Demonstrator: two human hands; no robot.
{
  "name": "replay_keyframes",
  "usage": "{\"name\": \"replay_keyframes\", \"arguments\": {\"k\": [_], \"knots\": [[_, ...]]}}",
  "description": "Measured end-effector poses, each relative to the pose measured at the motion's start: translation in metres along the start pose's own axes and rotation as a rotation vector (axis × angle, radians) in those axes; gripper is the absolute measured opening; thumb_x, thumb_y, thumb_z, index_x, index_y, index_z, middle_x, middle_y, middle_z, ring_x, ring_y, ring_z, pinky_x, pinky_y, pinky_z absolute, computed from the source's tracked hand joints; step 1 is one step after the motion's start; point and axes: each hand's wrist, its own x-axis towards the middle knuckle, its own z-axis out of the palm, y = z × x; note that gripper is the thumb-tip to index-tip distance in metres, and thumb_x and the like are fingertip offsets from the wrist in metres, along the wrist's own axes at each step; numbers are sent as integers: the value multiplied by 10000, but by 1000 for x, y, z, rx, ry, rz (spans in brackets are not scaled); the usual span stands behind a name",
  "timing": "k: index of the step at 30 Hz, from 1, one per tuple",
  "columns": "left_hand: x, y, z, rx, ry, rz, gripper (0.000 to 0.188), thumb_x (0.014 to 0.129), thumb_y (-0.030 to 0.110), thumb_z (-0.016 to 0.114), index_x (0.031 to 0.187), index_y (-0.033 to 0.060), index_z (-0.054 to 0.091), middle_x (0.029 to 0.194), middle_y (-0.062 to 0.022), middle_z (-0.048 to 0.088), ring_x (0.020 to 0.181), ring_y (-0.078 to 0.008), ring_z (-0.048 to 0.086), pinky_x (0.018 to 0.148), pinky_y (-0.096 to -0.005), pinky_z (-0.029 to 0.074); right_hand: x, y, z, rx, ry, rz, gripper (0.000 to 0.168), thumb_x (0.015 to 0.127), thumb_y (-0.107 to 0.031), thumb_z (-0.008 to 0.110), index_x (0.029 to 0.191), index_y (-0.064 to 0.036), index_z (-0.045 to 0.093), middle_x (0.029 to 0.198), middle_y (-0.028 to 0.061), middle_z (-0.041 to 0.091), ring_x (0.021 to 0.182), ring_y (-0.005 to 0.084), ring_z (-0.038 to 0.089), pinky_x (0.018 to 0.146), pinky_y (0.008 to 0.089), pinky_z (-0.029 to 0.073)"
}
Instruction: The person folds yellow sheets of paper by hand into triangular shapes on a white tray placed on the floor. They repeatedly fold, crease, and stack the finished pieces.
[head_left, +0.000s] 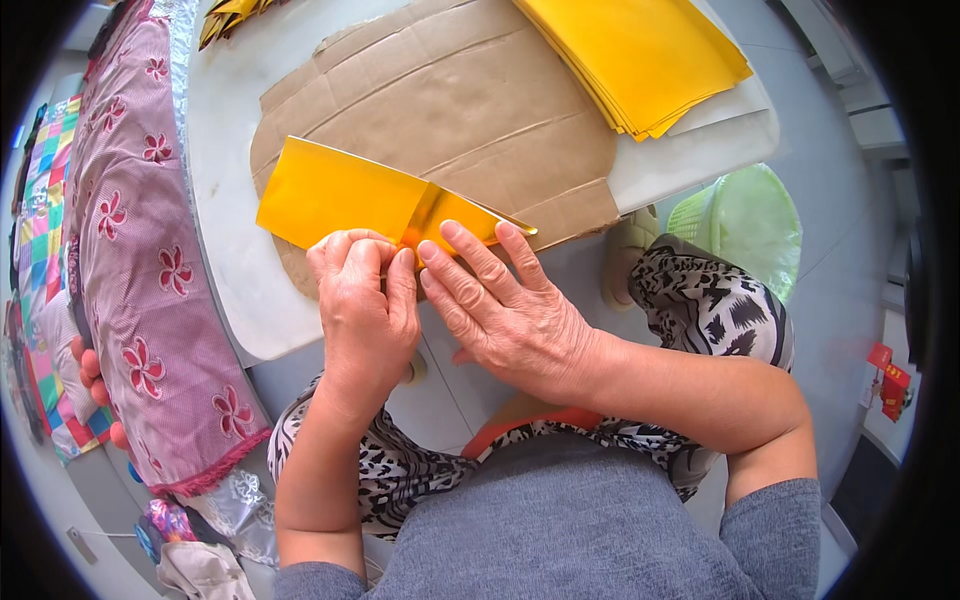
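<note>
A sheet of gold foil paper (341, 196), folded over at its right end, lies along the near edge of a flattened cardboard sheet (450, 97). With bent fingers and thumb, my left hand (365, 281) pinches the paper's near edge beside the fold. My right hand (499, 307) rests flat on the folded right part, fingers extended and slightly spread. A shiny crease runs up from between both hands. White backing shows along the folded flap's far edge. Some of the near paper edge is hidden under my fingers.
A stack of gold paper (637, 60) lies at the table's far right. Folded gold pieces (229, 19) sit at the far left. Beneath the cardboard is a white tabletop (225, 225). A pink flowered cloth (142, 247) hangs at left; a green lined basket (739, 221) stands at right.
</note>
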Motion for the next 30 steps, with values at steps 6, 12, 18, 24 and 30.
{"name": "replay_keyframes", "arguments": {"k": [6, 12, 18, 24, 30], "knots": [[1, 3, -1, 24, -13, -12, 90, 864, 14, 660, 858, -2, 572, 954, -156, 569, 976, -330, 497, 872, -416, 435, 3, 2, -2, -18, -20, -5, 897, 633, -358, 766, 1402, 7, 484, 1526, 166, 398, 1461, 358, 292, 1191, 598, 110], [1, 3, -1, 32, -18, -18, 86, 871, 19, 655, 862, -5, 573, 972, -159, 565, 979, -331, 497, 877, -417, 436, 4, 2, -4, -17, -15, -8, 886, 632, -345, 759, 1400, 8, 492, 1520, 155, 412, 1455, 346, 310, 1188, 601, 117], [3, 3, -1, 39, -32, -19, 83, 871, 23, 654, 861, -1, 576, 962, -157, 567, 974, -330, 498, 875, -422, 434, 5, 3, -3, -35, -10, -7, 866, 647, -344, 746, 1400, 4, 497, 1514, 145, 422, 1454, 339, 314, 1189, 609, 103], [3, 4, -2, 40, -27, -14, 85, 864, 23, 656, 851, 5, 574, 946, -158, 569, 958, -336, 502, 873, -427, 429, 6, 2, -3, -32, -20, -3, 849, 660, -344, 742, 1399, -2, 501, 1514, 143, 422, 1455, 335, 313, 1189, 615, 99], [3, 3, -1, 49, -24, -6, 83, 862, 23, 654, 847, 7, 574, 941, -159, 568, 950, -337, 500, 869, -431, 422, 7, 4, -3, -39, -32, -4, 843, 663, -350, 744, 1394, -4, 505, 1512, 136, 428, 1455, 330, 315, 1190, 616, 97]]}}
